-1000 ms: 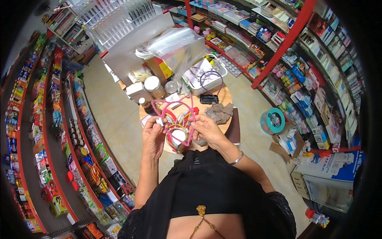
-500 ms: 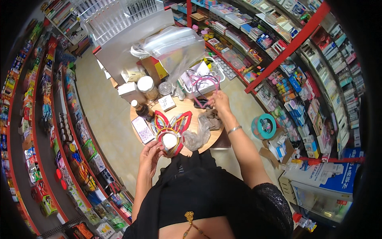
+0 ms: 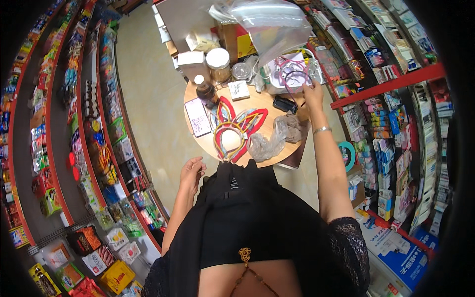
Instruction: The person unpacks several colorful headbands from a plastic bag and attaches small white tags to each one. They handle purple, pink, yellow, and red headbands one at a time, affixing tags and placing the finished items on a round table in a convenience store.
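Note:
Over the white plastic basket at the table's far right, my right hand pinches thin pink and dark headbands. Their hoops lie over the basket's contents, and I cannot tell how many are held. My left hand hangs off the table's near left side, fingers apart and holding nothing. Closest to it on the table is a stack of rabbit-ear headbands in red, yellow and grey-blue. Beside the stack lies crumpled clear plastic, with a brownish crumpled bag against it. A black case rests below the basket.
Around the round wooden table stand a phone-like white card, a dark bottle, a lidded jar and a small white box. A big clear plastic bag rises behind. Stocked shelves line both sides.
My left hand has come off the rabbit-ear headbands and drawn back beside the table. My right hand has carried the thin headbands over the basket. The whole view has shifted.

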